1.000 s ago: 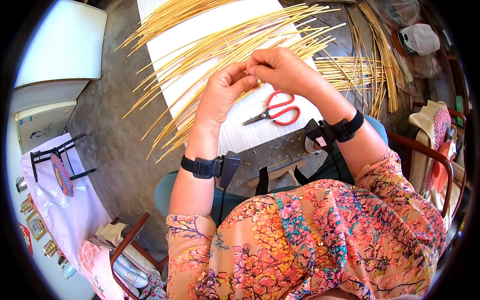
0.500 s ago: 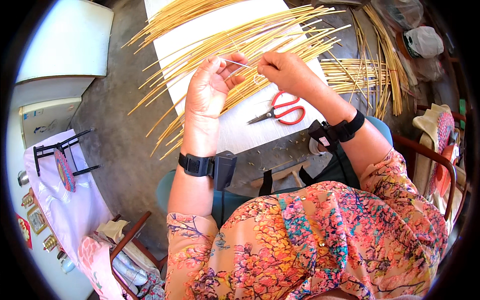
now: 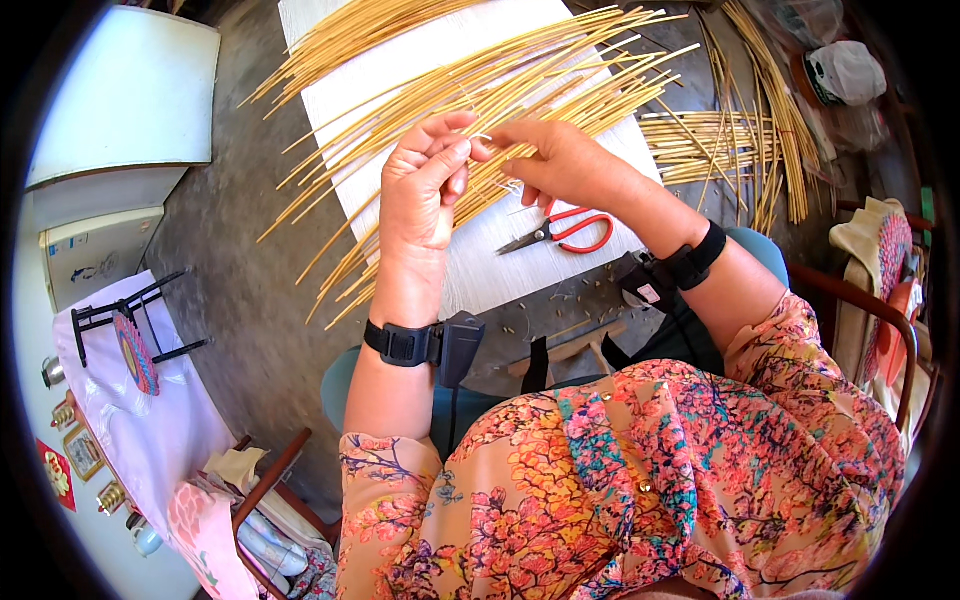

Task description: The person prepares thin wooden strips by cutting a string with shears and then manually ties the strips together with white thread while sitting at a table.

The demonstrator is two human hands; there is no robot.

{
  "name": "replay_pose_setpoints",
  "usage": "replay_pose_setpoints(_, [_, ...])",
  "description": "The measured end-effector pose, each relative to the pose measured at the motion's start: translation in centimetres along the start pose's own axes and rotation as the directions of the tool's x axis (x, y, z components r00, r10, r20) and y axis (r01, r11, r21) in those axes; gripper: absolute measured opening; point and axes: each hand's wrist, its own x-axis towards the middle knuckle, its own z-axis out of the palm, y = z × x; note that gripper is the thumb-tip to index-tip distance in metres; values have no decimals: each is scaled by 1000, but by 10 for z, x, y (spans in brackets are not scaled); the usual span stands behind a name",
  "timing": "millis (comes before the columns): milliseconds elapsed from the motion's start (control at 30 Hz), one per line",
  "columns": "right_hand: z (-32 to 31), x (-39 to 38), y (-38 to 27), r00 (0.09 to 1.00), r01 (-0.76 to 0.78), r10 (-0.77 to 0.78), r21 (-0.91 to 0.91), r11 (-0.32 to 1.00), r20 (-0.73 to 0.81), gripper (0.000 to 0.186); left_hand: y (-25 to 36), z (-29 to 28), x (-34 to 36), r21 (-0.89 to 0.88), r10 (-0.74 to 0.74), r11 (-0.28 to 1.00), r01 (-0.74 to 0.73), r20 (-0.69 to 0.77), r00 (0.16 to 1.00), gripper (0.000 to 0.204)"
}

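My left hand (image 3: pixel 425 185) is raised over long yellow sticks (image 3: pixel 365 115), thumb and fingers pinched on a thin white string (image 3: pixel 483 137). Beside it on the right, my right hand (image 3: pixel 565 165) has its index finger reaching toward the pinch and its other fingers curled at the string; how much it grips is partly hidden. The sticks lie spread across a white board (image 3: pixel 480 285), their ends overhanging its edges. Just below my hands, black-bladed scissors with red handles (image 3: pixel 590 245) rest on the board.
More stick bundles (image 3: pixel 760 150) lie at the right, near plastic bags (image 3: pixel 843 73). A white cabinet (image 3: pixel 130 90) stands at the left, above a cloth-covered surface (image 3: pixel 150 420) with a black folding frame (image 3: pixel 90 315). Wooden chair arms (image 3: pixel 840 295) flank me; concrete floor (image 3: pixel 250 320) shows below.
My hands drew apart half a second ago, stretching the string, and are now close again. My left hand's fingers have closed further; my right index finger has straightened toward them.
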Motion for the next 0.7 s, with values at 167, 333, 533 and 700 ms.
replay_pose_setpoints(167, [-16,0,1,997,-14,-4,225,974,80,40,9,10,-3,57,16,998,-14,-35,999,40])
replay_pose_setpoints(333, [-14,-2,-1,987,-51,-21,429,902,161,29,8,12,-4,199,48,979,-38,-47,998,48])
replay_pose_setpoints(533, [-5,0,6,997,5,-33,360,933,70,22,3,17,-4,272,72,960,-62,-26,997,47])
replay_pose_setpoints(700, [-7,-3,4,999,-5,-6,219,976,50,19,3,16,-5,286,-9,958,6,8,1000,47])
